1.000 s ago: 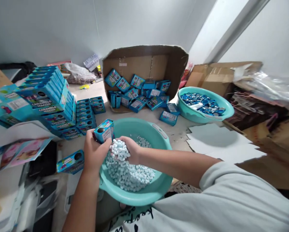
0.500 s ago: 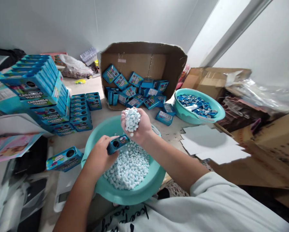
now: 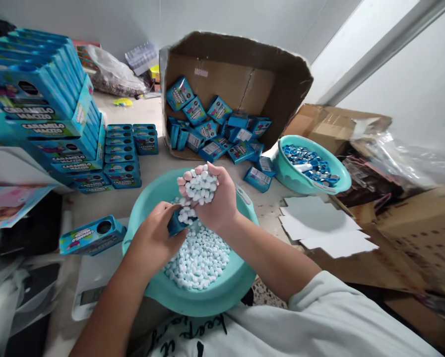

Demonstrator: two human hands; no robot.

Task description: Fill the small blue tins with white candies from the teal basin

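My left hand (image 3: 153, 240) grips a small blue candy box (image 3: 175, 225) over a teal basin (image 3: 207, 295) filled with small white-blue candies (image 3: 202, 260). My right hand (image 3: 211, 198) is cupped around a heap of those candies and is tilted against the box's top, where candies spill onto it. Both hands hover just above the candy pile. Another blue box with a round hole (image 3: 92, 235) lies to the left of the basin.
Stacks of blue boxes (image 3: 127, 156) and larger cartons (image 3: 39, 104) stand at the left. An open cardboard box (image 3: 237, 82) at the back holds several loose blue boxes. A second teal basin (image 3: 311, 166) with blue-silver pieces sits right, beside white cardboard sheets (image 3: 322, 228).
My right hand lifted a handful of candies from the basin and now tips them onto the box, which my left hand lowered and turned toward it. The camera moved closer.
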